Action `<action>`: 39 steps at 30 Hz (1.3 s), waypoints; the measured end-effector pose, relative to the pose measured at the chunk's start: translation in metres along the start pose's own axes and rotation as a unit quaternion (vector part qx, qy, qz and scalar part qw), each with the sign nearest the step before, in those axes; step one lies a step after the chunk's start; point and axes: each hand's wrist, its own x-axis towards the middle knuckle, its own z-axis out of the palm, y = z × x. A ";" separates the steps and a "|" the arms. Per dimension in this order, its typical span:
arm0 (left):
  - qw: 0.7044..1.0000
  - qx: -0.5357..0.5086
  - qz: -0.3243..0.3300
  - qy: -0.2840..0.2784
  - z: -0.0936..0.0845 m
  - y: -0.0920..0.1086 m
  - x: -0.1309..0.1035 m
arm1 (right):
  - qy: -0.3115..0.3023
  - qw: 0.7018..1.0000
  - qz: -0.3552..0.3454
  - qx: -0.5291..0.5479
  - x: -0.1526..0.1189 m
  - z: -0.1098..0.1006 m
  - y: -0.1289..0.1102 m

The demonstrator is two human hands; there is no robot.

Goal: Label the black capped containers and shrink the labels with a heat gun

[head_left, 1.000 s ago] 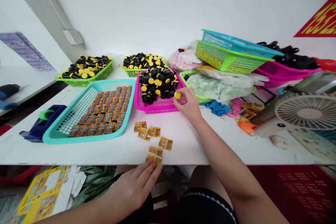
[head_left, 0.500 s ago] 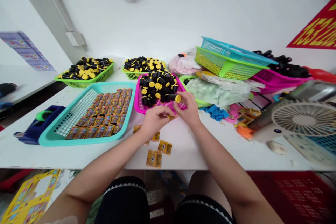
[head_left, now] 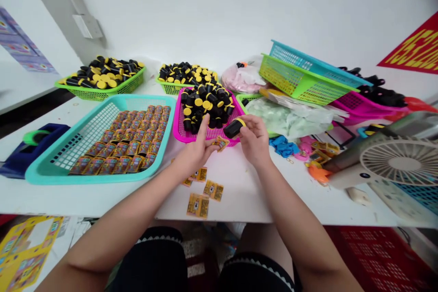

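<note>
Between thumb and fingers, my left hand pinches a small orange printed label. Just right of it, my right hand holds a black cylinder with a yellow cap, tilted, its cap end up by the fingers. Both are over the front rim of a pink basket, where more black-and-yellow cylinders are heaped. Several loose labels lie on the white table below my hands. To the left, a turquoise basket holds rows of cylinders wrapped in printed labels.
Two green baskets of cylinders stand at the back. A blue tape dispenser sits far left. On the right are stacked baskets, plastic bags, blue pieces and a fan.
My hands have moved slightly apart. The cylinder in my right hand has turned so its black side slants down to the left. The label in my left hand shows more. The view has shifted.
</note>
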 end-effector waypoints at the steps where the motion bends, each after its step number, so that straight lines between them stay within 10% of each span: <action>1: 1.000 0.021 0.003 -0.008 0.001 -0.001 0.000 | -0.004 1.000 0.003 0.009 -0.001 0.000 -0.001; 11: 0.989 -0.132 0.015 0.067 0.006 -0.008 -0.003 | -0.065 0.997 0.005 0.044 -0.005 0.001 0.000; 18: 0.928 -0.371 -0.022 -0.003 0.003 0.007 -0.001 | -0.155 0.987 -0.036 0.032 0.000 -0.003 -0.015; 30: 0.928 -0.369 -0.033 0.047 -0.001 0.010 -0.002 | -0.127 0.977 0.111 0.132 -0.005 0.006 -0.006; 39: 0.888 -0.457 -0.053 0.009 -0.003 0.009 0.002 | -0.204 0.974 0.027 0.094 -0.012 0.010 -0.004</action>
